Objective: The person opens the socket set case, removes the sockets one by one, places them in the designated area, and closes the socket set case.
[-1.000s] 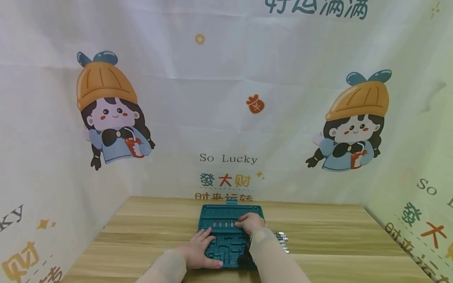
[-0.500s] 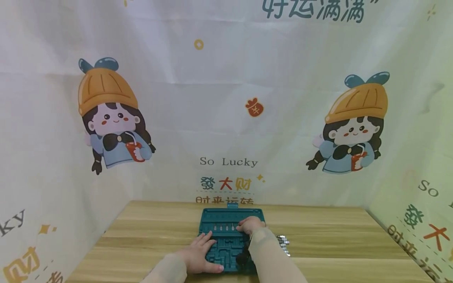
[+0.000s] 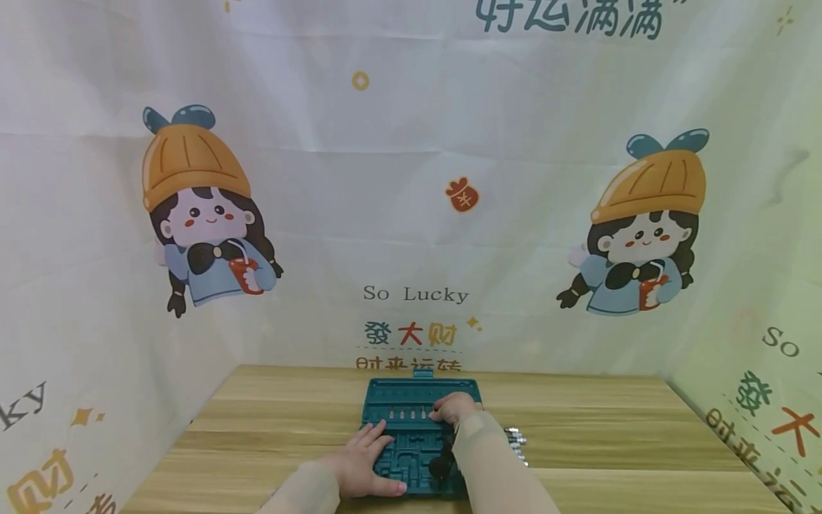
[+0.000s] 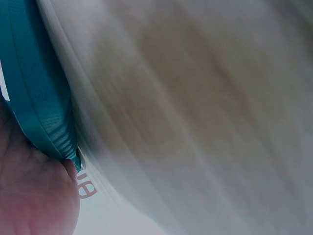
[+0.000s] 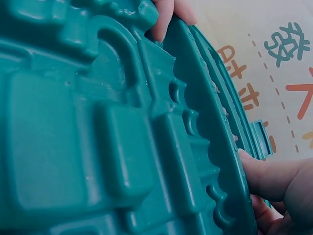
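A teal plastic tool case lies unfolded on the table, its lid away from me. Several small screwdriver bits stand in a row in the lid. My left hand rests with spread fingers over the case's left side, thumb along the front. Its palm meets the teal case wall in the left wrist view. At the row's right end, my right hand pinches a bit that its fingers mostly hide. In the right wrist view, the right thumb bends over the lid's edge.
Several shiny metal sockets lie right of the case, partly behind the right sleeve. Moulded recesses fill the case base. A latch sticks out from the lid's far edge. A printed cloth hangs behind the wooden table.
The head view has tilted slightly upward, so the scene sits a little lower in it. Both hands keep nearly the same places on the case.
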Motion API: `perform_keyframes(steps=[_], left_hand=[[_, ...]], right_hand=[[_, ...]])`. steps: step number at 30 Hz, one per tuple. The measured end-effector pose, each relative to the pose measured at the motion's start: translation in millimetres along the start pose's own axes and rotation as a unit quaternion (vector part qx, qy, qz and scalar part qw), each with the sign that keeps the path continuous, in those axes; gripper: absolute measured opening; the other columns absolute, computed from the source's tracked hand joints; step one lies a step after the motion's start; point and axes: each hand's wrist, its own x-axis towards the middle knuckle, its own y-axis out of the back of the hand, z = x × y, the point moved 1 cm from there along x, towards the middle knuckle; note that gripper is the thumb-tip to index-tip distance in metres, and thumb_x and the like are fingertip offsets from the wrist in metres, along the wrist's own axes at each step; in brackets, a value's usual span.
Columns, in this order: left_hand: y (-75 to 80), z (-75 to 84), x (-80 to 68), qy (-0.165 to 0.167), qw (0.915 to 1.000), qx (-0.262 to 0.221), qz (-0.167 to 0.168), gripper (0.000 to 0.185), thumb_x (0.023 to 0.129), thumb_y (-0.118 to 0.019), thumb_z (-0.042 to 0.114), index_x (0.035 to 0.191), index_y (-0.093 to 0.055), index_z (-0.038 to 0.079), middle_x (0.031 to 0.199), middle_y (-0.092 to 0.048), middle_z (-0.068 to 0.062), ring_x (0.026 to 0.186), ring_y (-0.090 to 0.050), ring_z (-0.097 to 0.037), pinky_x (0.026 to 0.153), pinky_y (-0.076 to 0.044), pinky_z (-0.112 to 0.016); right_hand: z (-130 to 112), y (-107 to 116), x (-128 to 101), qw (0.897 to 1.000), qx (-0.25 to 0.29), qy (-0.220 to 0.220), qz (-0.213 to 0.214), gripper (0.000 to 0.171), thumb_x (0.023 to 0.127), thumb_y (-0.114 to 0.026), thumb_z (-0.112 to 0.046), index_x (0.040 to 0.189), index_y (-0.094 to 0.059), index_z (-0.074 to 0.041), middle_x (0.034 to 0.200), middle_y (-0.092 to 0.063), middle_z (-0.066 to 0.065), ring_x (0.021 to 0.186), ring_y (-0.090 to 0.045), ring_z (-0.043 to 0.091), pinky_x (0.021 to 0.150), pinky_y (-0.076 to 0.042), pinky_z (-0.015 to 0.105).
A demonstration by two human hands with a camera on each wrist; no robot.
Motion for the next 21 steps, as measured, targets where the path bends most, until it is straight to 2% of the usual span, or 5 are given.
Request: perform_keyframes(steps=[6,8,12,16,21], left_hand=[[-5.4,-9.7,7.9,-0.004,0.9999,0.009,0.013,0.099,0.068,-0.058,0.082,0.144,-0.043,0.022,0.159,-0.019,0.000,0.145,-0.013,-0.032,0.107,-0.024,-0.062],[-5.4,-11.6,9.8,-0.007,0.9999,0.014,0.007,0.099,0.068,-0.057,0.082,0.145,-0.042,0.022,0.160,-0.017,0.000,0.145,-0.012,-0.033,0.107,-0.024,-0.061],[0.1,-2.8,1.8,-0.011,0.9999,0.011,0.004,0.097,0.071,-0.061,0.078,0.145,-0.043,0.018,0.159,-0.018,-0.004,0.145,-0.012,-0.035,0.107,-0.025,-0.061],[6.4,10.5,-11.4,-0.009,0.9999,0.009,0.009,0.094,0.074,-0.063,0.073,0.144,-0.044,0.014,0.158,-0.022,-0.007,0.144,-0.015,-0.035,0.108,-0.025,-0.059],[5.9,12.0,-13.2,-0.012,0.9998,0.015,0.010,0.093,0.075,-0.063,0.073,0.143,-0.045,0.012,0.157,-0.023,-0.008,0.144,-0.016,-0.035,0.108,-0.025,-0.060]], right_hand=[[0.0,-1.0,0.3,0.999,0.040,0.020,0.001,0.026,0.079,-0.073,0.007,0.105,-0.068,0.006,0.110,-0.061,0.022,0.117,-0.040,0.044,0.090,-0.045,0.050],[-1.0,0.3,-1.1,0.998,0.052,0.022,0.014,0.026,0.077,-0.073,0.009,0.102,-0.068,0.005,0.106,-0.059,0.020,0.113,-0.039,0.042,0.087,-0.046,0.049],[-2.1,2.1,-3.6,0.998,0.055,0.026,0.034,0.027,0.074,-0.075,0.010,0.099,-0.070,0.002,0.104,-0.057,0.019,0.111,-0.033,0.040,0.085,-0.044,0.047],[0.9,1.0,-2.3,0.997,0.066,0.038,0.022,0.028,0.075,-0.075,0.010,0.102,-0.069,0.004,0.099,-0.064,0.014,0.104,-0.049,0.033,0.083,-0.048,0.043],[6.9,-1.4,1.0,0.996,0.073,0.037,0.021,0.027,0.075,-0.075,0.008,0.100,-0.067,0.004,0.094,-0.066,0.012,0.087,-0.059,0.025,0.077,-0.051,0.040]])
